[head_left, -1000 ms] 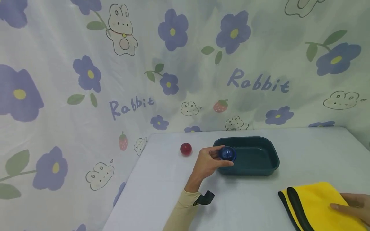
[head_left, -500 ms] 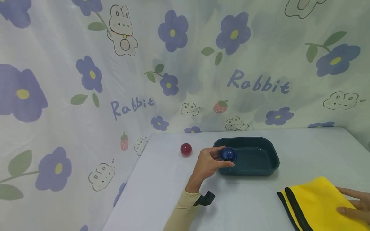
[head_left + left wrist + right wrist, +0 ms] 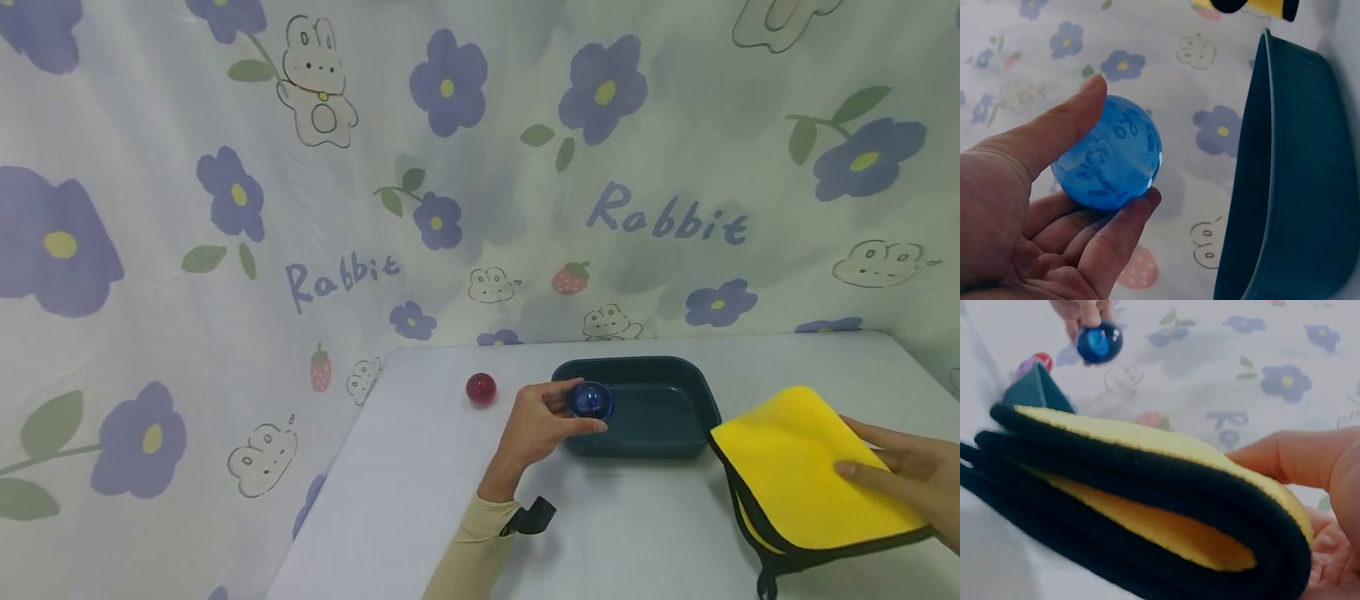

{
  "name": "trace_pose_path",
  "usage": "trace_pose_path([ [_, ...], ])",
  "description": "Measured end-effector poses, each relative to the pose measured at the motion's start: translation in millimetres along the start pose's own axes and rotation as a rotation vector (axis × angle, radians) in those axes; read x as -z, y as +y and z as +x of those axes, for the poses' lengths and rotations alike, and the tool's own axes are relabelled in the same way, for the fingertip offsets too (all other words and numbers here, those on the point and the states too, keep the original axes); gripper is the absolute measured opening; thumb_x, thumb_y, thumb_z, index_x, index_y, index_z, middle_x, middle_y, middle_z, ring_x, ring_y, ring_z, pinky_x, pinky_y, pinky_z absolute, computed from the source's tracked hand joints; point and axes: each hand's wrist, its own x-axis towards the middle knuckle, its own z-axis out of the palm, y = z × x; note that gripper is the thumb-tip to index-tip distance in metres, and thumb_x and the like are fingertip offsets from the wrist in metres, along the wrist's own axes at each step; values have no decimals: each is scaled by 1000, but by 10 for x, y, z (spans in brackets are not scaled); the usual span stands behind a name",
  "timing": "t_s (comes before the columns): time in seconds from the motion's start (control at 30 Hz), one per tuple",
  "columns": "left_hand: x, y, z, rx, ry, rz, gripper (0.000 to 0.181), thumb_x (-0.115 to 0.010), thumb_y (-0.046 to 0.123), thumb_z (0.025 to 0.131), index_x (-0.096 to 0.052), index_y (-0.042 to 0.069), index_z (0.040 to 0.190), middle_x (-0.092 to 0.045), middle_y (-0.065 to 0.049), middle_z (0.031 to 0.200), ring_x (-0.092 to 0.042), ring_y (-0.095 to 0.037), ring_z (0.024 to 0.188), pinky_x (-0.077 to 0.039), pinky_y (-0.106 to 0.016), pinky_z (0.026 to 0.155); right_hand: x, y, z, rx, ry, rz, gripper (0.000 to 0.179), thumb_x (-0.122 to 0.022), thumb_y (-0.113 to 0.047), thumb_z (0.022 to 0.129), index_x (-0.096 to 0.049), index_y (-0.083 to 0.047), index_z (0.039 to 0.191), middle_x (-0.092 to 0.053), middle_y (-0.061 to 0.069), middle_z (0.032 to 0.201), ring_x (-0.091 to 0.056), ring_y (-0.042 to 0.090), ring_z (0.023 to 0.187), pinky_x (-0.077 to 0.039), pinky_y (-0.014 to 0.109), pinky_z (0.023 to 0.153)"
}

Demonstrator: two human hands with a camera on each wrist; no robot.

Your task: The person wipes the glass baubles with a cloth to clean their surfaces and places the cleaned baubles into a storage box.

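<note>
My left hand pinches a clear blue ball between thumb and fingers, over the left end of a dark teal rectangular tub. Seen from the left wrist, the blue ball is see-through, and the tub's wall stands to its right. On the right, my right hand grips a folded yellow cloth with black edging, thumb on top and fingers beneath. The cloth is raised and tilted, its left corner overlapping the tub's right corner. In the right wrist view the cloth's black-edged folds show in layers.
A red ball rests on the white table, left of the tub. Behind the table hangs a pale curtain printed with flowers and rabbits. A black strap sits on the left wrist.
My right hand has lifted the folded yellow cloth up and inward, toward the tub, and tilted it. The left hand and blue ball have stayed almost in place.
</note>
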Motion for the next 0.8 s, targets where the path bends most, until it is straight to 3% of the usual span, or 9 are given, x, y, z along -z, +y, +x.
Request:
trace_pose_path([
  [0.17, -9, 17, 9, -4, -2, -1, 65, -93, 19, 76, -68, 10, 135, -77, -9, 123, -75, -17, 110, -61, -28, 94, 0, -300, 19, 23, 38, -33, 88, -62, -43, 103, -14, 4, 160, -70, 31, 117, -65, 15, 73, -61, 29, 64],
  [0.27, -27, 53, 9, 1, -2, 4, 66, -94, 20, 76, -68, 11, 136, -77, -8, 123, -75, -16, 110, -62, -28, 94, -37, -447, 32, 98, 87, -38, 83, -62, -41, 104, -20, 4, 160, -68, 33, 121, -65, 12, 73, -61, 26, 64],
  [0.5, -96, 204, 9, -27, -20, -19, 65, -92, 18, 78, -67, 11, 137, -77, -8, 123, -76, -15, 110, -61, -27, 94, -175, -781, 53, 231, 156, 32, 77, -69, -35, 101, -31, -2, 160, -73, 26, 117, -68, 4, 74, -62, 25, 64],
  [0.8, -239, 376, 48, -25, -14, -63, 64, -94, 14, 74, -70, 14, 134, -78, -4, 120, -77, -13, 107, -63, -26, 91, -503, -1250, 109, 353, 160, 135, 69, -70, -31, 100, -39, -10, 159, -67, 34, 128, -69, -2, 81, -62, 22, 69],
])
